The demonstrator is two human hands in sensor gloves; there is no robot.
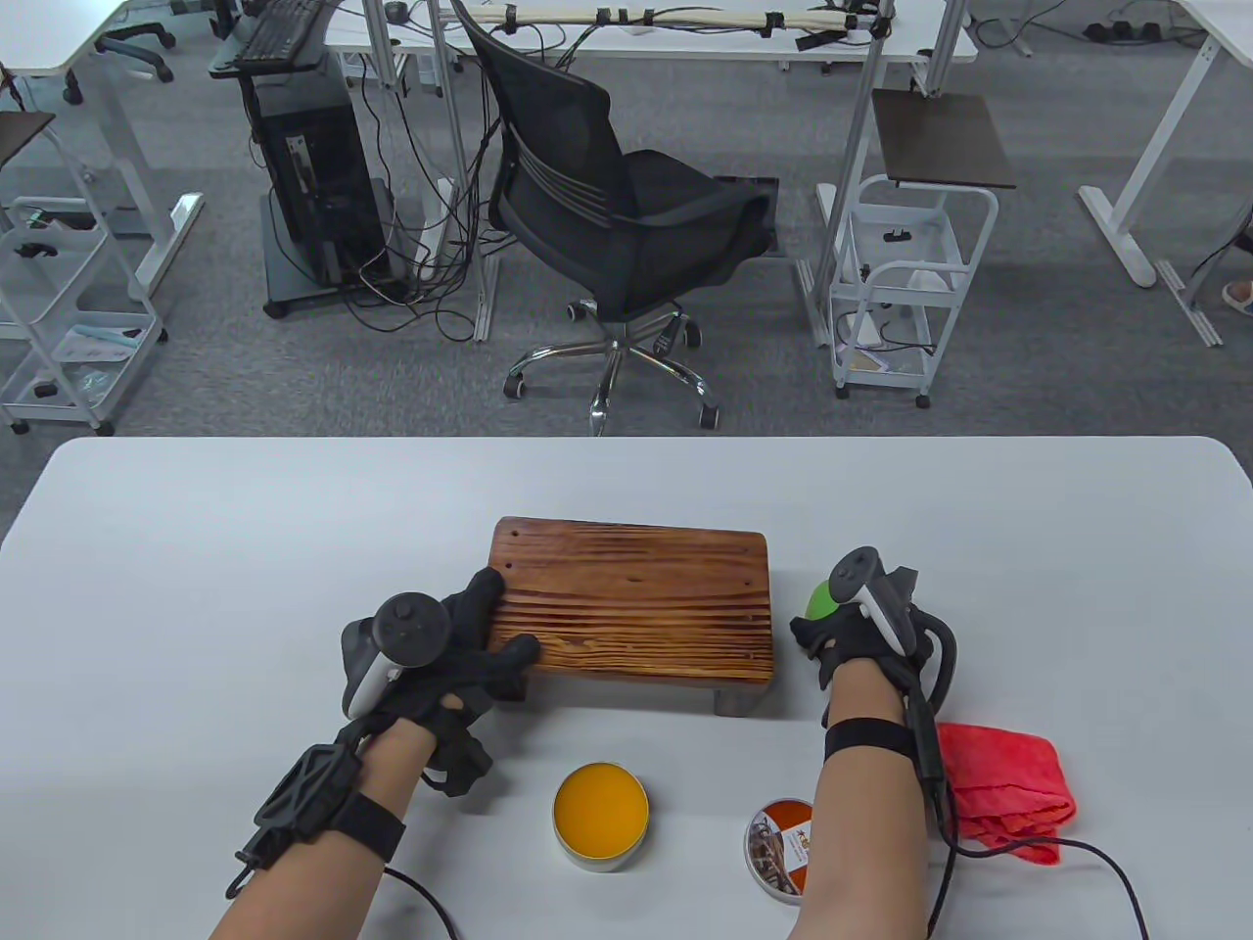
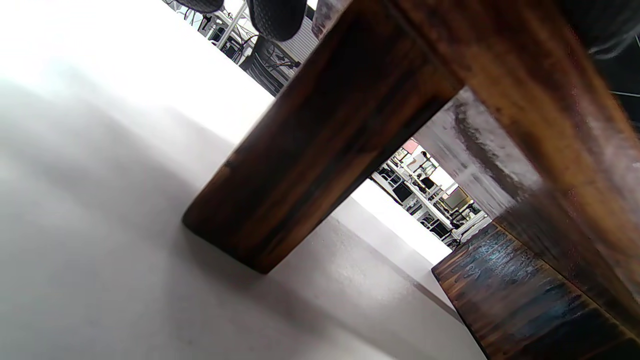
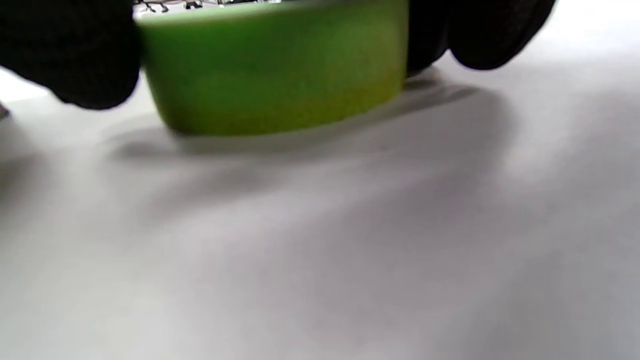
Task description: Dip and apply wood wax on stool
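Note:
A dark-stained wooden stool (image 1: 631, 607) stands at the middle of the table. My left hand (image 1: 504, 622) grips its left end, fingers lying over the top edge. The left wrist view shows a stool leg (image 2: 320, 135) from below and one fingertip (image 2: 277, 17) at the top. My right hand (image 1: 820, 625) is just right of the stool and holds a green sponge (image 1: 817, 599). In the right wrist view the sponge (image 3: 275, 70) rests on the table with black fingers (image 3: 70, 55) on both sides. An open tin of orange wax (image 1: 600, 803) sits in front of the stool.
The tin's lid (image 1: 778, 847) lies by my right forearm. A red cloth (image 1: 1003, 788) lies to the right of it. The white table (image 1: 196, 587) ends at a far edge, with an office chair (image 1: 626, 225) and carts beyond.

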